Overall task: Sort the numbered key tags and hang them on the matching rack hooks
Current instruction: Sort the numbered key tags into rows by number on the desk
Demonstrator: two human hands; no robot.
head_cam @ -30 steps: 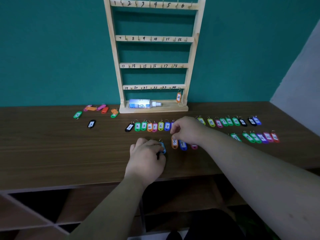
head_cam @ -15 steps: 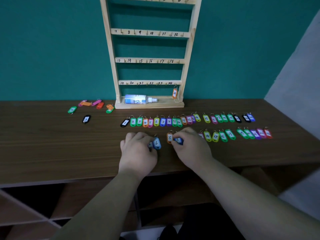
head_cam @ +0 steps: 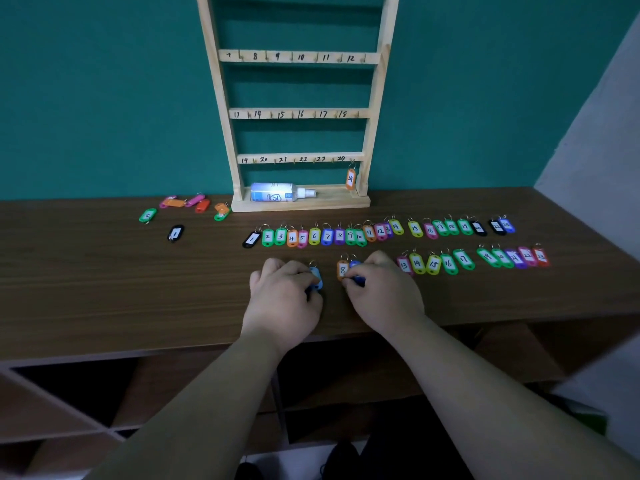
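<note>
The left hand (head_cam: 284, 299) rests knuckles-up on the surface (head_cam: 104, 271), fingers curled, pinching a light-blue tag (head_cam: 316, 277) at its fingertips; the tag's number is hidden. The right hand (head_cam: 384, 292), just beside it and likewise curled, pinches a dark-blue tag (head_cam: 356, 271) whose face cannot be read either. Between the two hands, touching the dark-blue tag, lies an orange tag (head_cam: 342, 270) marked 8. The near row (head_cam: 450, 263) runs on from the right hand's outer side, and the far row (head_cam: 349, 235) lies just beyond both sets of knuckles, with the rack (head_cam: 375, 98) farther ahead carrying only a hung tag (head_cam: 350, 179) at 24. The main risk seems to be crowding: a sliding hand could nudge the orange tag or sweep a knuckle into the far row and break its order. Rings lying close together may snag, so lifting one tag could drag a neighbour. With both numbers covered by fingers, either tag could be set in the wrong slot. The loose tags (head_cam: 194, 202) well off to the left hand's outer side could also be overlooked.
</note>
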